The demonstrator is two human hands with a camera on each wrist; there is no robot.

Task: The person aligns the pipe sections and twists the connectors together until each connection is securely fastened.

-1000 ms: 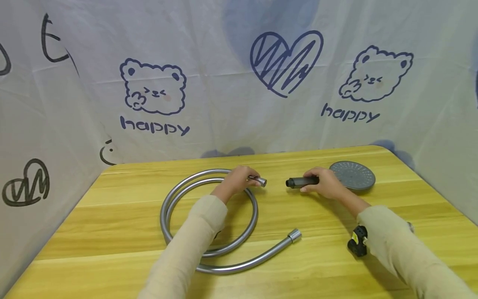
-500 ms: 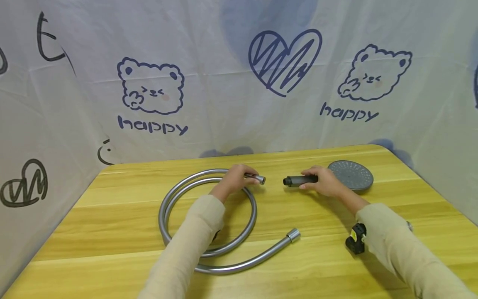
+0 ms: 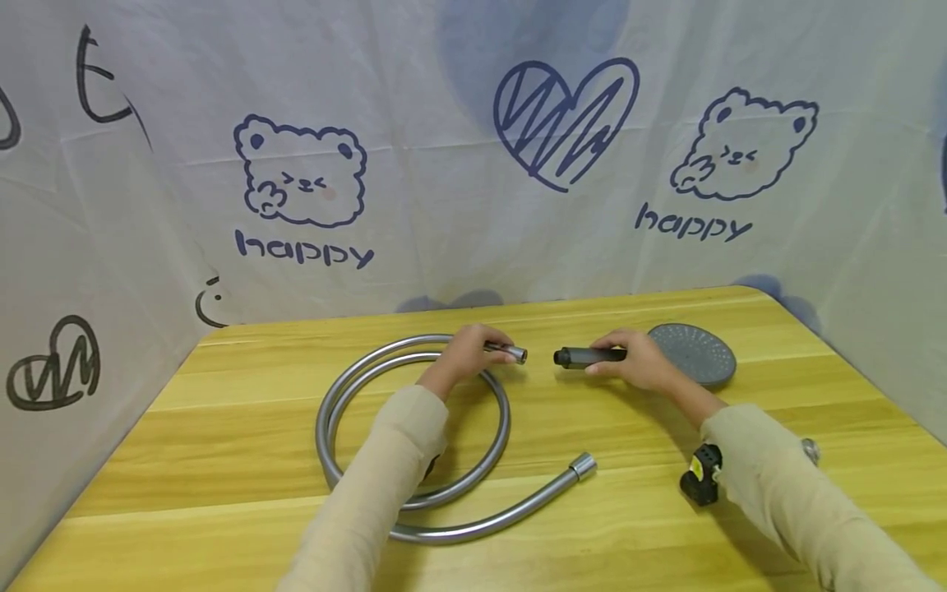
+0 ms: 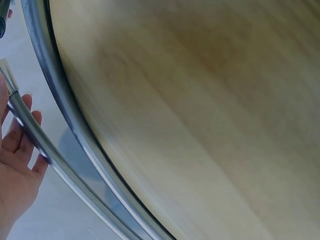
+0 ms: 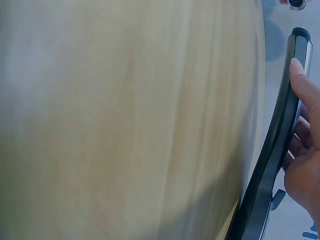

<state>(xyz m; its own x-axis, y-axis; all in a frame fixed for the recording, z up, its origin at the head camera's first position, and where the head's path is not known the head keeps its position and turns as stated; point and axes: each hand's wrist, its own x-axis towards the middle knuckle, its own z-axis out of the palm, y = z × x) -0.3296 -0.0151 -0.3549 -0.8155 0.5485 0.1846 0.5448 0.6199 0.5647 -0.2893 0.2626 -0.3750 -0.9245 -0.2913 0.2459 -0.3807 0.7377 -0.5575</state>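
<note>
- Two parts in play above the tabletop (image 3: pixel 222 452): a hose (image 3: pixel 444 534) and a shower head (image 3: pixel 693 353).
- Left hand (image 3: pixel 471 355): clamped on the hose near one end; I see that end's metal fitting (image 3: pixel 520 355) poke out past the fingers, mouth toward the shower head.
- Right hand (image 3: pixel 639 362): clamped on the shower head's handle (image 3: pixel 589 358), thumb along one side. From the right wrist view I make out ridges, likely thread, at the tip (image 5: pixel 301 33).
- Shower head's disc lies beyond the right hand, dotted face up; I cannot tell whether it touches the tabletop.
- Rest of the hose: coiled about the left forearm's side, free end (image 3: pixel 583 466) on the tabletop nearer me, nothing joined to it.
- Progress, my reading: both parts picked up and roughly lined up. Fitting and tip near each other but apart, so the join is unmade.
- Left to do, I judge: close the gap, seat tip in fitting, turn until snug.
- Silver piece (image 3: pixel 811 450) by the right sleeve (image 3: pixel 777 485), mostly hidden; role unclear to me.
</note>
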